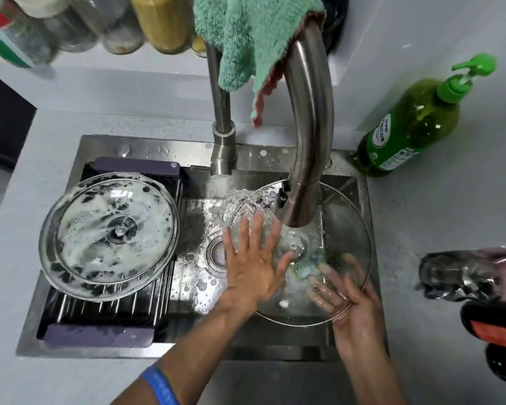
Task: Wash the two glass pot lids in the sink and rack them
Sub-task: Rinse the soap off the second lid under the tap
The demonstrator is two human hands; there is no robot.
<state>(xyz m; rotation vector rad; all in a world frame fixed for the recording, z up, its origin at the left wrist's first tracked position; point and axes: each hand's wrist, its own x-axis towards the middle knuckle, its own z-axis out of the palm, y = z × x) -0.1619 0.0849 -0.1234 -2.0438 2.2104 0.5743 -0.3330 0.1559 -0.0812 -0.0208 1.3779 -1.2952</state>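
Observation:
A large glass pot lid is tilted in the sink under running water from the faucet. My left hand lies flat with spread fingers on the lid's upper face. My right hand holds the lid's near right rim, its fingers showing through the glass from beneath. A blue-green sponge shows through the glass near the lid's centre. A second glass lid, covered in soap foam, lies knob-down on the rack over the sink's left side.
A green dish soap bottle stands on the counter at the back right. A green cloth hangs over the faucet. Jars line the back shelf. Bottles crowd the right edge. The sink drain sits left of the lid.

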